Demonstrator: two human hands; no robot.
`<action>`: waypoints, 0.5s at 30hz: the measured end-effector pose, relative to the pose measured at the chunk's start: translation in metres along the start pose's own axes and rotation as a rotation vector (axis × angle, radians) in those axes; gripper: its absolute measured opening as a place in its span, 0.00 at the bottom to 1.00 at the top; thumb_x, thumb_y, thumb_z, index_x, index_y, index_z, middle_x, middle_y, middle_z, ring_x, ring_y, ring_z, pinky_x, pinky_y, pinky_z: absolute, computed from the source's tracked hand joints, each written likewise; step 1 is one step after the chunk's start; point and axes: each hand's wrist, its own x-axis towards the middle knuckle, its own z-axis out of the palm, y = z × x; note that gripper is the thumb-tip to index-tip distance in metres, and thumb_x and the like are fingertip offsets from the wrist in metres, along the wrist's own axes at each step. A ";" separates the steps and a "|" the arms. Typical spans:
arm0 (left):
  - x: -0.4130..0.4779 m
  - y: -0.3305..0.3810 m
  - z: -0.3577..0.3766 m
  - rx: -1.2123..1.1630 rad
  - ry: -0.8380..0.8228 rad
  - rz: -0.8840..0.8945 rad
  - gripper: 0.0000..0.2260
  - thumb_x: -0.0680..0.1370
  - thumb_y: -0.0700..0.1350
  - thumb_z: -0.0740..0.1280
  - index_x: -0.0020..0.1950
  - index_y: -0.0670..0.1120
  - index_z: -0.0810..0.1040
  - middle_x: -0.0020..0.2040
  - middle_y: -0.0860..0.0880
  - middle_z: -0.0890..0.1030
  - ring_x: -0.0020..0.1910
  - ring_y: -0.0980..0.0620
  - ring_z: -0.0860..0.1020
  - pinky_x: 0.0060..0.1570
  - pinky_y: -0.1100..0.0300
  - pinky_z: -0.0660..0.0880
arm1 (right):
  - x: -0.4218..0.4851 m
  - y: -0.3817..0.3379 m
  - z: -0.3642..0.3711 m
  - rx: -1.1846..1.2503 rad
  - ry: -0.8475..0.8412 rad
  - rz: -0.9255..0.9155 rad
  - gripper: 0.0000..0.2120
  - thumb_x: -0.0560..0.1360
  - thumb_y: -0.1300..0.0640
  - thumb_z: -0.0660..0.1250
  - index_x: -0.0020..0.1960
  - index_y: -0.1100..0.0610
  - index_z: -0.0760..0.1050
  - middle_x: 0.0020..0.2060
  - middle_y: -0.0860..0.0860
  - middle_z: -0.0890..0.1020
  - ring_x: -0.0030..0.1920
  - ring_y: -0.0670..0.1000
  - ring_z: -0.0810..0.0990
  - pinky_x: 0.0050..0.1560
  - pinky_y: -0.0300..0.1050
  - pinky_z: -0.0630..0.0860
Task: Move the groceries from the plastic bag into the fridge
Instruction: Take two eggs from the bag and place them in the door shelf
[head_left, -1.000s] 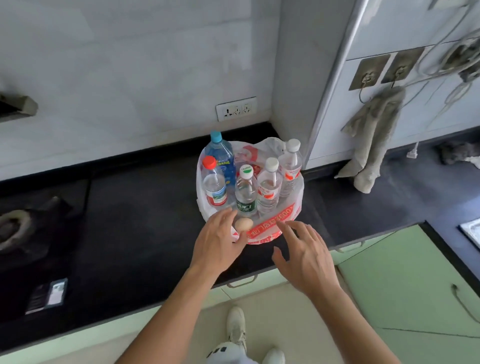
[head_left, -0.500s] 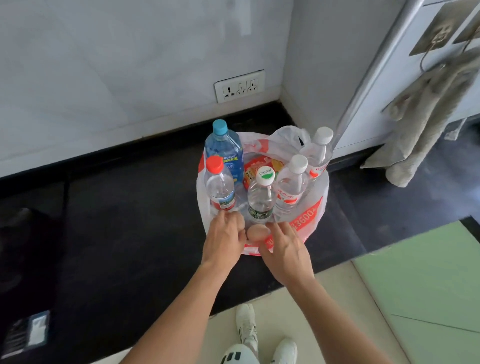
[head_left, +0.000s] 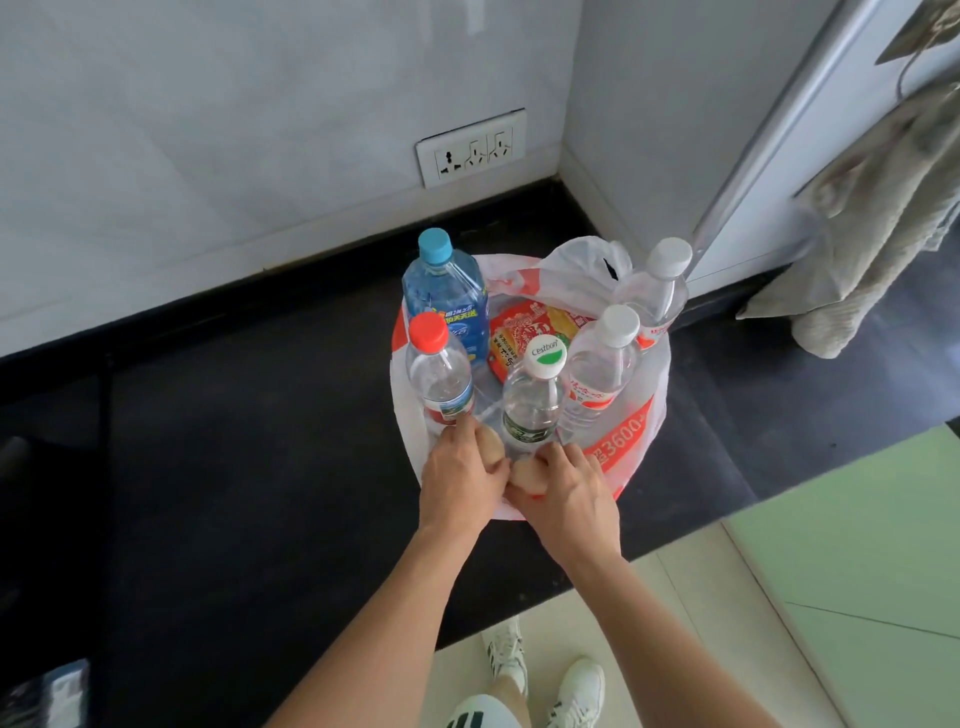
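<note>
Left hand (head_left: 460, 480) fingers curl round an egg (head_left: 492, 445); right hand (head_left: 574, 491) fingers clamp a second egg (head_left: 530, 475); bottles (head_left: 532, 405) stand just beyond in the plastic bag (head_left: 623, 441).

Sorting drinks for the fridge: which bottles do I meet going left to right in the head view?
Red-capped bottle → Cestbon bottle → nearer white-capped bottle → farther white-capped bottle; blue-capped bottle left out, it overlaps the red-capped one.

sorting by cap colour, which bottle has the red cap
The red-capped bottle at the bag's front left, by the left hand; the rest have blue or white caps.
</note>
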 end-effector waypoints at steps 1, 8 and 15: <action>0.000 -0.001 0.001 -0.008 -0.007 0.001 0.24 0.70 0.49 0.77 0.61 0.44 0.72 0.55 0.46 0.80 0.55 0.47 0.79 0.55 0.54 0.76 | 0.000 0.000 0.000 -0.011 -0.013 -0.003 0.26 0.68 0.37 0.75 0.56 0.53 0.77 0.46 0.49 0.78 0.49 0.56 0.77 0.42 0.51 0.77; 0.005 -0.005 0.005 0.124 -0.098 0.091 0.17 0.73 0.49 0.72 0.57 0.45 0.72 0.55 0.48 0.77 0.55 0.49 0.77 0.54 0.58 0.73 | 0.001 0.004 -0.001 0.056 -0.081 0.004 0.23 0.73 0.41 0.72 0.58 0.57 0.74 0.45 0.50 0.72 0.45 0.58 0.78 0.43 0.51 0.76; 0.005 -0.004 0.004 -0.040 -0.128 0.043 0.17 0.75 0.46 0.73 0.58 0.43 0.72 0.52 0.44 0.79 0.49 0.50 0.77 0.47 0.61 0.70 | 0.002 0.008 -0.021 0.258 -0.138 0.123 0.17 0.75 0.42 0.70 0.53 0.52 0.70 0.47 0.48 0.80 0.45 0.51 0.80 0.48 0.51 0.81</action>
